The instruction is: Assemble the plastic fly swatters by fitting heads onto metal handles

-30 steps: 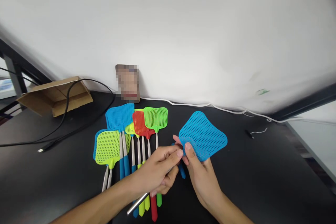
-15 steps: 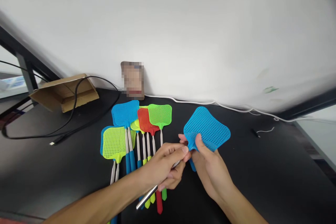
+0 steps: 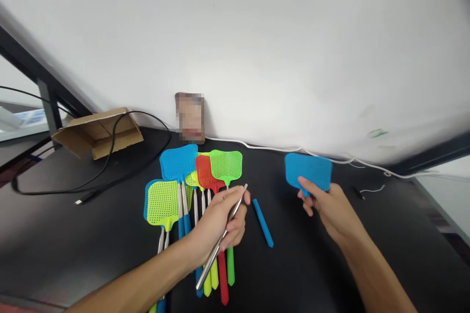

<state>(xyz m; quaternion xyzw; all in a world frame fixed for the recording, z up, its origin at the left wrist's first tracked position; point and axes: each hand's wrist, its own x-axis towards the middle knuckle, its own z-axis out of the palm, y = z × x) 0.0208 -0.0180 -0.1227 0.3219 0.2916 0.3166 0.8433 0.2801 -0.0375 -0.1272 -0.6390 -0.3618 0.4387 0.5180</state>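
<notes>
My left hand (image 3: 225, 225) is closed around a bare silver telescopic rod (image 3: 216, 250), tilted with its thin end up and to the right. To the right, my right hand (image 3: 326, 205) pinches a blue fly swatter head (image 3: 307, 168) by its neck, apart from the rod. Between the hands a loose blue handle sleeve (image 3: 263, 223) lies on the black table. Beneath and beside my left hand lie several fly swatters with metal rods, among them a green one (image 3: 226, 165), a red one (image 3: 208, 171), a yellow one (image 3: 162, 203) and a blue one (image 3: 179, 160).
An open cardboard box (image 3: 99, 134) lies at the back left, with a black cable (image 3: 110, 154) looping past it. A blurred-out card (image 3: 190, 118) leans on the white wall. Along the wall's foot runs a white cable (image 3: 271, 148). A small dark connector (image 3: 358, 192) lies at right.
The blue swatter head has come off the silver rod. My right hand has carried it to the right, and my hands are now apart. The blue sleeve on the table is uncovered.
</notes>
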